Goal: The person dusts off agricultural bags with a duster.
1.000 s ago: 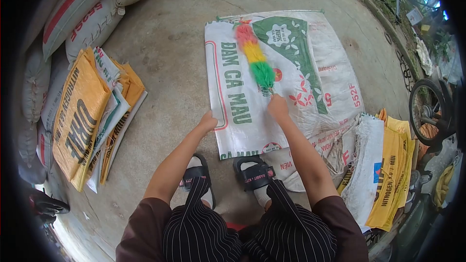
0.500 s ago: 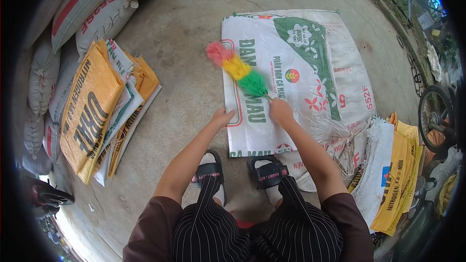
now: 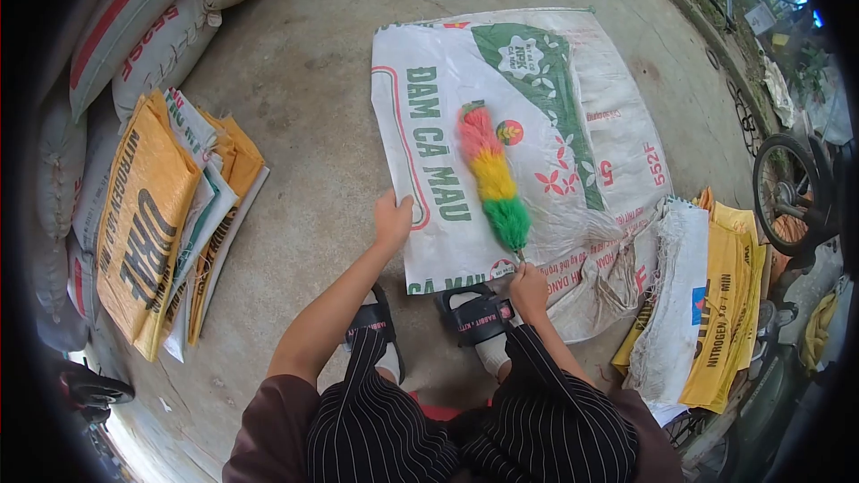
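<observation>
A white woven sack (image 3: pixel 438 259) with green print lies flat on the concrete, over another white sack (image 3: pixel 617 80) with red print. My left hand (image 3: pixel 394 222) is closed on the left edge of the upper sack. In my right hand (image 3: pixel 530 291) I grip the thin handle of a feather duster (image 3: pixel 494 174) with pink, yellow and green bands. The duster's head rests against the sack, pointing away from me. My right hand is near the sack's lower edge, by my knee.
Folded yellow sacks (image 3: pixel 148 224) lie in a pile at the left, with filled sacks (image 3: pixel 165 54) stacked behind them. More folded yellow sacks (image 3: pixel 723 304) are at the right, near a wheel (image 3: pixel 792 192). My sandals (image 3: pixel 479 315) are close to the sack's near edge.
My right hand has pulled the duster toward me and swung its head rightward over the sack. My left hand still grips the sack's left edge. The view has shifted slightly.
</observation>
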`<state>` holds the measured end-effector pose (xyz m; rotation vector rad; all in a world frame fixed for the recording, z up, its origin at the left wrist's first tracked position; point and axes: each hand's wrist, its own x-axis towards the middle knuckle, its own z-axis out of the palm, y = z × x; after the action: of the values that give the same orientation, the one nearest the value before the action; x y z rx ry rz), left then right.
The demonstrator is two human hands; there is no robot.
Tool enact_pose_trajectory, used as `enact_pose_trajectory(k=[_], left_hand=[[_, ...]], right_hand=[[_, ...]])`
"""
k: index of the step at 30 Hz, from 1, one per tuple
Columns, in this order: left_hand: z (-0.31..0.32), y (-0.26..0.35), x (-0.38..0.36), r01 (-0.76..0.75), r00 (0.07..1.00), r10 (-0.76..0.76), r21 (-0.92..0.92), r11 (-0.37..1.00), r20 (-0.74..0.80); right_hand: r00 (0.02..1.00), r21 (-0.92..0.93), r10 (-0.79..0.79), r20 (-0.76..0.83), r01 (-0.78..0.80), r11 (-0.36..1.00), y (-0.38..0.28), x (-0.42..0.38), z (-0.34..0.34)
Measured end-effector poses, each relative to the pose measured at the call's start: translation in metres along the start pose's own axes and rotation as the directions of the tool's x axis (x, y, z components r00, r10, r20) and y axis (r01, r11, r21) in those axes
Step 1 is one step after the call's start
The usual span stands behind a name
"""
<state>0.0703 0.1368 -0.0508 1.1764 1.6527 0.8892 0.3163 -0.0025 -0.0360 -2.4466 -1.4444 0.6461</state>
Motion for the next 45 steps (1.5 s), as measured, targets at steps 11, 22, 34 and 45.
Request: enact_pose_trajectory(k=[11,22,34,45], left_hand=[[0.027,0.086,-0.045,-0.268,0.963,0.263,-0.129,0.955,-0.055],[0.16,0.169,-0.004,-0.466,0.766,0.206,0.306,0.83,0.609],[0.101,0.126,-0.037,-0.396,0.851,0.376,-0.023,0.918,0.366],[-0.013,-0.007,-0.116,-0.012,0.974,0.047,-0.159,0.987,0.223]], right_hand=[[0.996,0.198,-0.015,0.092,-0.004,0.98,0.026,0.021,0.029],[0.601,0.629,-0.213,0.77,-0.771,0.1,0.084,0.02,0.03],[0.946,0.393,-0.17,-0.274,0.272,0.878,0.036,0.107,-0.139],[0.955,-0.006,-0.295,-0.014,0.295,0.955,-0.1,0.131,0.042]])
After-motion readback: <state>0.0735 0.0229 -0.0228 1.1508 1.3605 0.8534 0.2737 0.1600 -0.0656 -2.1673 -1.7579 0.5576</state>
